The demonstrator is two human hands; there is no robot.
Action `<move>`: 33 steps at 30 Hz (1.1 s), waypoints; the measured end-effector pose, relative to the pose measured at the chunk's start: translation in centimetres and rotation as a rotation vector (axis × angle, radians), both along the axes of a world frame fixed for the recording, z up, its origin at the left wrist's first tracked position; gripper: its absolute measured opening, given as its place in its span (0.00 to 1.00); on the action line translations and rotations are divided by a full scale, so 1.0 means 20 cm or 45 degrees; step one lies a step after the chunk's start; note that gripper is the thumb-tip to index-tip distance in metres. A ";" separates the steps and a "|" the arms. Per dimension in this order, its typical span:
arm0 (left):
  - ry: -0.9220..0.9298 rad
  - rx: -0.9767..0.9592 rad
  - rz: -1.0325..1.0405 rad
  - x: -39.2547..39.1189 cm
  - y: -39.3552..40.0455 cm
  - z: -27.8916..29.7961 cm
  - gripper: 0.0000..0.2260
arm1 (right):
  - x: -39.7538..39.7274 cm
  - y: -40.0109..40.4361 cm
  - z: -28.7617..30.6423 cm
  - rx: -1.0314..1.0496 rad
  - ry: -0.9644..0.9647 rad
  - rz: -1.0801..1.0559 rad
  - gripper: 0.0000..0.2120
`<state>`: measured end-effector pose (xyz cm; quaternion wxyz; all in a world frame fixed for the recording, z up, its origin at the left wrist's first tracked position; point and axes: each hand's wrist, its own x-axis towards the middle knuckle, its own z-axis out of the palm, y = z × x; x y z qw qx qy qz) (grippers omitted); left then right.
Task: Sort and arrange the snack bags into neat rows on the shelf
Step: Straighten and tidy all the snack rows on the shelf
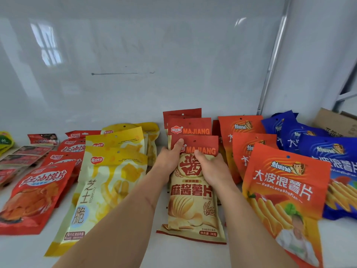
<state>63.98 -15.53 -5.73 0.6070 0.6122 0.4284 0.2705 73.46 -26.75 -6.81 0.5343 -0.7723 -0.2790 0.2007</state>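
Together both hands [193,163] grip the front MAJIANG bag [193,202], thumbs on top.

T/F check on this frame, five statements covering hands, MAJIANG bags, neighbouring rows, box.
1. Both hands are on the front MAJIANG bag. True: left hand and right hand hold its upper part.
2. The yellow bags lie right of the MAJIANG row. False: they lie to its left.
3. The blue bags sit right of the orange bags. True.
4. Only one MAJIANG bag is on the shelf. False: more are stacked behind it.
5. A cardboard box sits at far left. False: far right.
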 end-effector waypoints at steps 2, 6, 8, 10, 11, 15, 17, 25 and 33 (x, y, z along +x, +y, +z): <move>0.003 0.026 -0.004 0.00 0.00 -0.01 0.29 | 0.00 0.01 -0.03 -0.042 -0.034 -0.018 0.27; -0.003 0.051 0.037 -0.01 -0.01 0.01 0.35 | 0.02 0.02 -0.01 -0.126 0.041 -0.051 0.50; -0.018 0.061 0.075 -0.02 -0.03 0.03 0.39 | 0.03 0.01 0.02 -0.136 0.083 -0.047 0.50; -0.034 0.133 0.134 -0.04 -0.06 0.05 0.44 | 0.06 0.00 0.06 -0.131 0.072 -0.047 0.50; -0.003 0.230 0.166 -0.06 -0.08 0.06 0.45 | 0.07 0.00 0.08 -0.132 0.063 -0.050 0.50; 0.376 1.037 0.181 -0.15 -0.32 0.05 0.36 | 0.13 0.06 0.17 -0.123 -0.141 -0.099 0.50; 0.546 1.412 0.114 -0.20 -0.47 0.00 0.29 | 0.16 0.13 0.22 -0.115 -0.421 -0.105 0.44; 1.008 1.443 -0.256 -0.21 -0.56 -0.15 0.30 | 0.28 0.38 0.28 -0.536 -1.076 0.331 0.36; 1.079 1.326 -0.324 -0.19 -0.51 -0.12 0.30 | 0.30 0.47 0.21 -0.584 -1.116 0.315 0.37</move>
